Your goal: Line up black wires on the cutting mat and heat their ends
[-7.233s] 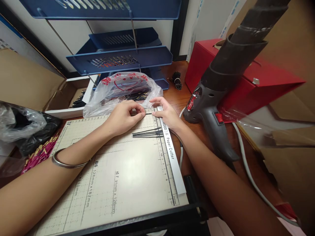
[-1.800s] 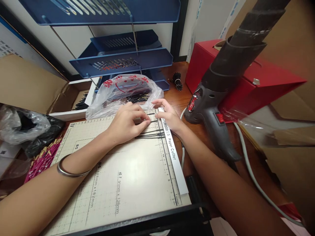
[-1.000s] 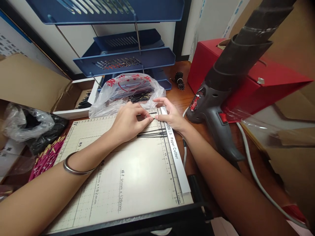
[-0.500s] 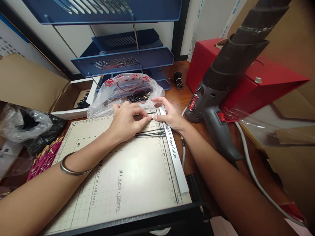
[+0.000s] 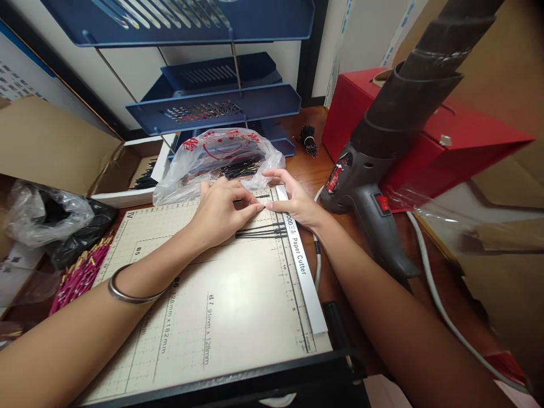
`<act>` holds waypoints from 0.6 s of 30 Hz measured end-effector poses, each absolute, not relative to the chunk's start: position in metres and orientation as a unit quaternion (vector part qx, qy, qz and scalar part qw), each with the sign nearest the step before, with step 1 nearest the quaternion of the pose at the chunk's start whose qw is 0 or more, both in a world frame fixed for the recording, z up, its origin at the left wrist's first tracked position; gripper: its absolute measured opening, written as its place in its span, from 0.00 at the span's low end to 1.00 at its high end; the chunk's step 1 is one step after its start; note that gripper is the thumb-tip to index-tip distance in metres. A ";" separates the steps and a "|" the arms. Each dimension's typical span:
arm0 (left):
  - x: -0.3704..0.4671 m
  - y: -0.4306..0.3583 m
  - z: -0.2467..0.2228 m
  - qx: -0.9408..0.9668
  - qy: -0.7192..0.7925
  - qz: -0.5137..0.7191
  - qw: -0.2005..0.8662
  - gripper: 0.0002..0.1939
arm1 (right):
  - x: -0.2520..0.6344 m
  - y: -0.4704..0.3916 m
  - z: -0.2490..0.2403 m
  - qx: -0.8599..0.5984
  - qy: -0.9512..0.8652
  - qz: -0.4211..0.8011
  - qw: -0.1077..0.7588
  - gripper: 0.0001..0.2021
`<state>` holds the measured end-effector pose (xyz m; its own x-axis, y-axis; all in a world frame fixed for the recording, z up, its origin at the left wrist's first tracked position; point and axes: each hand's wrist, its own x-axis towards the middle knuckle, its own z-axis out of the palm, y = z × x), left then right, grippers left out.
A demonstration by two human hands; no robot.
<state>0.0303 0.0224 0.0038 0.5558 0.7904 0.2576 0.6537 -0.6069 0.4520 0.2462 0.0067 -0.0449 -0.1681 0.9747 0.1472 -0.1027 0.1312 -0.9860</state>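
Observation:
Near the far edge of the paper cutter board (image 5: 238, 306), my left hand (image 5: 227, 208) is closed in a pinch, thumb and index fingertips together. Whatever lies between them is too small to make out. My right hand (image 5: 293, 198) touches or nearly touches those fingertips with its thumb, over the cutter's white strip (image 5: 304, 272); its index finger is raised and apart from the thumb. Several thin black cords (image 5: 263, 230) lie across the board just below both hands. A short black piece (image 5: 262, 196) rests above the fingertips.
A plastic bag (image 5: 182, 164) with black cords stands behind the board, before blue trays (image 5: 212, 105). Magenta cords (image 5: 80, 272) and an open box (image 5: 123, 195) are at left. A heat gun (image 5: 374, 170) leans by a red box (image 5: 471, 141) at right.
The thumb and index fingertips of both hands have shifted very slightly right. The whole view has moved a little; the cords on the board lie as before.

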 end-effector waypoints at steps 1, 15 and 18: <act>0.030 0.022 0.003 0.869 0.414 0.222 0.155 0.15 | 0.246 0.007 -0.045 -0.393 -0.553 0.527 0.512 0.34; 0.024 0.028 0.008 0.877 0.401 0.231 0.128 0.12 | 0.247 0.009 -0.050 -0.386 -0.531 0.544 0.522 0.30; 0.025 0.026 0.009 0.897 0.365 0.204 0.145 0.11 | 0.245 0.010 -0.048 -0.392 -0.515 0.549 0.528 0.28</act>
<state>0.0247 0.0258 0.0092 0.6500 0.7139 0.2604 0.5952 -0.6913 0.4097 0.2449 0.0101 -0.0483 -0.1352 0.9843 0.1132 -0.1758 0.0885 -0.9804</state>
